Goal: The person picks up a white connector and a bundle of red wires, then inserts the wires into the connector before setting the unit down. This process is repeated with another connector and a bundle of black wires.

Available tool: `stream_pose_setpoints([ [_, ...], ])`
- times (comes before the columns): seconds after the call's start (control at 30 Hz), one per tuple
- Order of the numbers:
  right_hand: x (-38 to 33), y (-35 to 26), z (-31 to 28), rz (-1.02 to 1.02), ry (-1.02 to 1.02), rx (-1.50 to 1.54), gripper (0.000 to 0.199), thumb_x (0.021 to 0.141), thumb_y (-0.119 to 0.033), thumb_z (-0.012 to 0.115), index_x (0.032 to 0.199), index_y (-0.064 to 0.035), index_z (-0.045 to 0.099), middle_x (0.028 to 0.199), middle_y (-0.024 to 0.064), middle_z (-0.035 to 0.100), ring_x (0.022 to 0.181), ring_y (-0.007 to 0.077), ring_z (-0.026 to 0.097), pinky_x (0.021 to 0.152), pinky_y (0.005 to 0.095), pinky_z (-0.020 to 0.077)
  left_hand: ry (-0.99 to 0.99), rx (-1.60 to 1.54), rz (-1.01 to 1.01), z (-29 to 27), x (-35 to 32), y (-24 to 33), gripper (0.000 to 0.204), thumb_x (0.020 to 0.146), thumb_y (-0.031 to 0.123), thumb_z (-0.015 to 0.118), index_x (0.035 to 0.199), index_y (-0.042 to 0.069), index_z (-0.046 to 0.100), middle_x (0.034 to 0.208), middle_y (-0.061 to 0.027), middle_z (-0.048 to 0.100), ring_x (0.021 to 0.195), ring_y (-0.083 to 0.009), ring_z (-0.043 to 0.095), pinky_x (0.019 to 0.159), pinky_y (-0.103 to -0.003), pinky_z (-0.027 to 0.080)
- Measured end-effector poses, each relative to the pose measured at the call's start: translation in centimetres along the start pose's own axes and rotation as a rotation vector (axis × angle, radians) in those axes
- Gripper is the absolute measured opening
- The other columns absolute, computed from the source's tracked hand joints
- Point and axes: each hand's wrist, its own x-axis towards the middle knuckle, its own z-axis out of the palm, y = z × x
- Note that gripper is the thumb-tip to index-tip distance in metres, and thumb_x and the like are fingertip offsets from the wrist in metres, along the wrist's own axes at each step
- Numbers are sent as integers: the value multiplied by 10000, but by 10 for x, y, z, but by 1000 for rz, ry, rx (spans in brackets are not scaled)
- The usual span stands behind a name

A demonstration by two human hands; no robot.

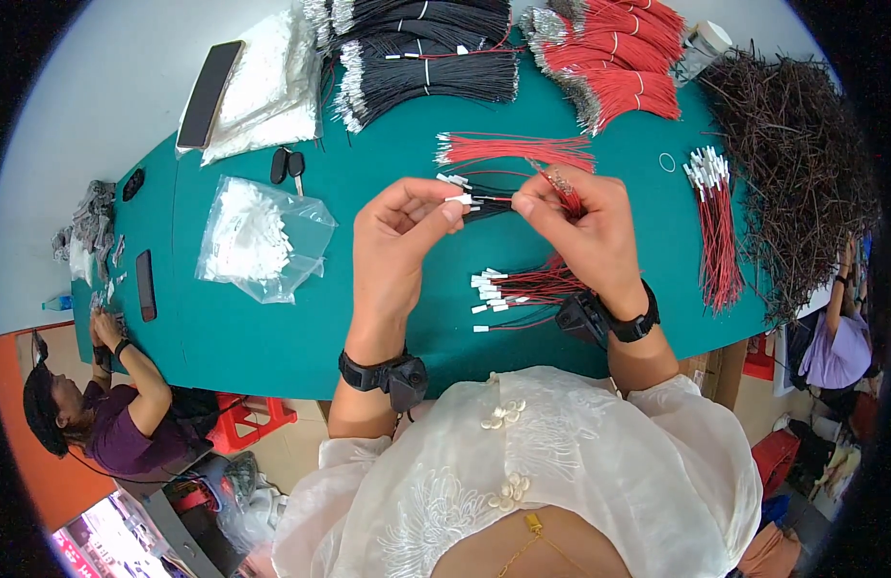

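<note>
I am holding a small white connector (458,199) between the thumb and fingers of my left hand (399,241), closed on it. My right hand (582,226) is pinching the red and black wire pair (494,203) that is running into that connector, and a loose bunch of red wires (561,188) is tucked in the same hand. The wire pair's long axis is lying left to right, roughly level, with the connector end pointing toward my left. Both hands are raised above the green tabletop (368,318), near its middle.

Beneath my right wrist, finished leads with white connectors (523,289) are lying on the tabletop, connectors pointing left. A clear bag of white connectors (262,239) is lying to the left. Black wire bundles (426,67) and red wire bundles (619,58) are lying along the far edge. Another person (108,405) is sitting at the left end.
</note>
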Motion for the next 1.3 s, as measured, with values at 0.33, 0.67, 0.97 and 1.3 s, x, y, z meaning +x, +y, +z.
stream_pose_setpoints([
  [0.33, 0, -2, 0, 13, -22, 8, 97, 856, -32, 693, 820, 44, 643, 612, -52, 472, 574, 19, 377, 502, 221, 287, -5, -25, 0, 0, 0, -2, 119, 871, 19, 698, 985, -8, 677, 878, -78, 710, 777, -109, 649, 713, -233, 503],
  [0.67, -1, -2, -1, 39, -6, 30, 108, 862, -39, 690, 812, 39, 634, 624, -57, 481, 582, 17, 383, 506, 221, 288, -17, -20, 57, 0, -2, -4, 161, 858, -18, 702, 1017, -17, 675, 910, -84, 711, 818, -129, 671, 729, -241, 530],
  [0.97, 0, -1, -1, 37, -18, 5, 119, 863, -52, 691, 810, 37, 631, 628, -52, 489, 586, 16, 388, 504, 224, 289, 46, 31, 126, 5, -4, -3, 177, 844, -53, 707, 1017, -27, 678, 919, -75, 709, 828, -109, 667, 729, -218, 530],
  [1.3, 2, -1, 4, 55, -47, 10, 106, 863, -46, 679, 813, 37, 634, 647, -37, 533, 598, 16, 420, 515, 211, 314, 24, 81, 95, 3, -6, -4, 159, 838, -61, 711, 991, -21, 693, 916, -64, 710, 817, -96, 661, 724, -208, 521],
])
